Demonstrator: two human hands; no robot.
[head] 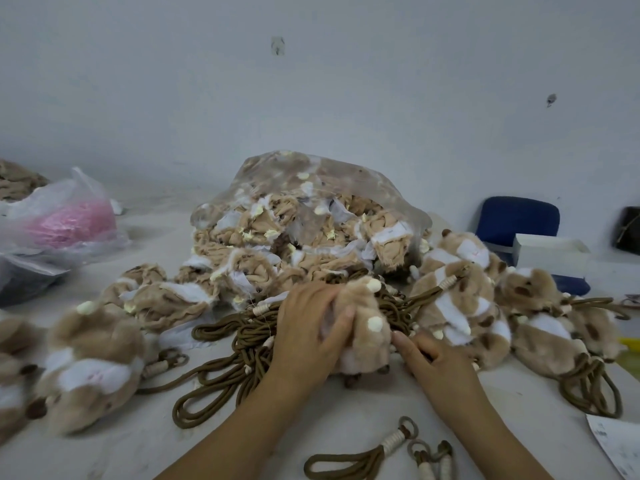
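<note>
A tan and white plush hamster [367,327] with cream feet lies at the table's centre. My left hand [308,334] grips its left side, thumb across the fur. My right hand [436,358] touches its lower right side with the fingertips, fingers bent. Under and behind the toy sits a tangle of brown cord loops [242,344]. The view is somewhat blurred.
A clear plastic bag [311,209] of unstuffed plush skins spills behind. Finished plush hamsters lie at left [93,362] and right [464,306]. Loose cord straps [367,455] lie near the front edge. A bag with pink material [65,220] is far left, a blue chair [516,220] at right.
</note>
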